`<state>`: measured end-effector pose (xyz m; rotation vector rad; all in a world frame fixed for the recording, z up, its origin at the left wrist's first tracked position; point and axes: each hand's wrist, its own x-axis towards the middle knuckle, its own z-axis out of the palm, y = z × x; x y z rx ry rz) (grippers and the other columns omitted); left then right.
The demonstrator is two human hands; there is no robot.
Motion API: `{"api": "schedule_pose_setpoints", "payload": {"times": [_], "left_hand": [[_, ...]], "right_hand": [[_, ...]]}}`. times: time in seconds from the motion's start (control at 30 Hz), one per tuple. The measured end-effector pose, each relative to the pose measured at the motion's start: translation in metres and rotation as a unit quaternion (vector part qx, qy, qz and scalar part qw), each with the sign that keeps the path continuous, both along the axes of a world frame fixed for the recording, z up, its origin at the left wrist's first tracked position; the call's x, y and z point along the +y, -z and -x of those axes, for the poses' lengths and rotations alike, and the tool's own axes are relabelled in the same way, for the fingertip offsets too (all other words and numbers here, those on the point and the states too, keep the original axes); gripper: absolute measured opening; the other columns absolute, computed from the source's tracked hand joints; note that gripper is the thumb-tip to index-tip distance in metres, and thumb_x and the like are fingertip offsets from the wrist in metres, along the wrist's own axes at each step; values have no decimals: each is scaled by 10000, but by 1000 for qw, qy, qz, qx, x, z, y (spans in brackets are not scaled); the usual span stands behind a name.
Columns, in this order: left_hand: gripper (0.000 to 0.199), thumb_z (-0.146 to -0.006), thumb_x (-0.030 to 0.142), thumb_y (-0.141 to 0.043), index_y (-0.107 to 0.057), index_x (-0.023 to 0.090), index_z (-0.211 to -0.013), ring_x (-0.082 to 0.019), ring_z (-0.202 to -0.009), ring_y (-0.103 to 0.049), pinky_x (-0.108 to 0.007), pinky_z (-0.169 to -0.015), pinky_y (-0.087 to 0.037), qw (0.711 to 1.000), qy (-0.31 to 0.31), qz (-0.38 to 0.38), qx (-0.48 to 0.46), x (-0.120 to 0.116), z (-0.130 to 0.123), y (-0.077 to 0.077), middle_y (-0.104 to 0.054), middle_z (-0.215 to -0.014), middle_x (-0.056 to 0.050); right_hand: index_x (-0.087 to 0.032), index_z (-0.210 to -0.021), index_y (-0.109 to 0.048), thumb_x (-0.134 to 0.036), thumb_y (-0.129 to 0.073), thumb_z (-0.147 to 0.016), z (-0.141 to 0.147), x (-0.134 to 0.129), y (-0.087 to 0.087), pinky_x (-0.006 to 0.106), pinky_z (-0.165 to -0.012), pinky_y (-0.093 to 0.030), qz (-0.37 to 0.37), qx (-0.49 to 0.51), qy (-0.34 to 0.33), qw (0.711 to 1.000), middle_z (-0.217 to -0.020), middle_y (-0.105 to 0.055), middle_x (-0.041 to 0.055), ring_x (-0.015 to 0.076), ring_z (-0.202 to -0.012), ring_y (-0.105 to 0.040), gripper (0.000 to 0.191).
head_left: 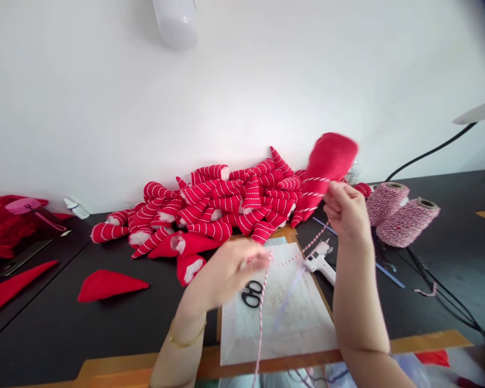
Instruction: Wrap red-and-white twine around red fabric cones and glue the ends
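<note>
A red felt cone, partly wound with twine, is raised on the right, and my right hand is closed on it near the wound part. From there the red-and-white twine sags to my left hand, whose fingers are closed around it, somewhat blurred. Its tail drops past the table's front edge. Below my hands, a white sheet carries black-handled scissors. Beside the sheet's right edge rests a white glue gun.
Behind lies a heap of twine-wrapped red cones. Two twine spools stand at right, near black cables. A loose red felt piece, a small white bottle and a red felt pile are at left.
</note>
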<state>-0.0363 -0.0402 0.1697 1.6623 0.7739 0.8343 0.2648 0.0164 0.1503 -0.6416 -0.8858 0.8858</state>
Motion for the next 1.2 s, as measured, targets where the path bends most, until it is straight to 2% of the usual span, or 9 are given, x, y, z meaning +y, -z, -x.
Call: {"api": "schedule_pose_setpoints", "payload": {"times": [0.13,0.23,0.3,0.4,0.53,0.63,0.73,0.97,1.2], "left_hand": [[235,-850,471,-724,-700,249,-924,-290,-1099,-638,-415,-959,-523,976,-152,4,-158,32,-26,11,-714,-1032,-66],[604,-768,406,-830,-536,347,-1292,-288,-1248,-597,-463,-1009,-516,941,-150,77,-293,48,-37,18,-620,-1356,-53],[834,-715,359,-880,-424,375,-1413,-289,-1293,-580,-462,-1050,-496,921,-143,115,-345,54,-39,21,-595,-1406,-63],[964,-686,249,-899,-360,405,-1470,-270,-1309,-578,-397,-1054,-497,904,-205,115,-357,61,-39,28,-628,-1364,-32],[1134,-634,95,-893,-292,511,-1501,-248,-1300,-587,-327,-996,-536,911,-255,61,-320,71,-38,39,-579,-1429,21],[1068,-670,111,-870,-329,513,-1497,-227,-1300,-585,-308,-996,-541,906,-264,42,-327,75,-38,40,-557,-1462,47],[899,-766,193,-804,-369,503,-1490,-219,-1230,-633,-334,-986,-555,897,-245,118,-349,75,-37,35,-659,-1324,64],[576,-809,315,-733,-574,282,-1362,-306,-1089,-699,-437,-931,-578,898,-181,221,-335,68,-34,21,-765,-1074,-26],[628,-836,628,-632,-604,246,-1333,-384,-1132,-674,-502,-901,-582,899,-118,258,-334,63,-39,21,-767,-1082,-99]], "right_hand": [[-192,-671,-691,-381,-831,-746,53,-5,0,229,-365,-176,38,-150,-35,987,-462,-447,-61,57,-395,-288,246],[-188,-688,-718,-424,-829,-741,87,-3,7,247,-442,-306,29,-226,-102,968,-576,-599,-4,101,-487,-437,266],[-183,-702,-722,-435,-825,-753,102,-2,13,263,-502,-365,16,-273,-109,956,-653,-659,25,124,-546,-499,277],[-181,-722,-725,-406,-796,-805,116,-3,20,275,-547,-385,-10,-348,-76,934,-668,-676,31,132,-566,-510,250],[-180,-728,-736,-348,-758,-850,122,-6,24,275,-567,-396,-38,-391,-68,917,-674,-693,36,140,-585,-527,208],[-178,-740,-749,-362,-789,-818,118,-5,22,264,-555,-395,-17,-370,-106,923,-683,-697,34,133,-585,-529,203],[-177,-743,-756,-402,-835,-756,108,-3,18,244,-504,-372,24,-327,-184,927,-668,-681,21,112,-549,-503,238],[-173,-733,-741,-421,-834,-742,93,9,21,212,-356,-163,80,-219,-289,929,-478,-486,-72,36,-372,-263,265],[-167,-731,-679,-442,-848,-720,105,15,31,198,-342,-123,111,-145,-350,919,-438,-369,-121,22,-363,-189,323]]}}
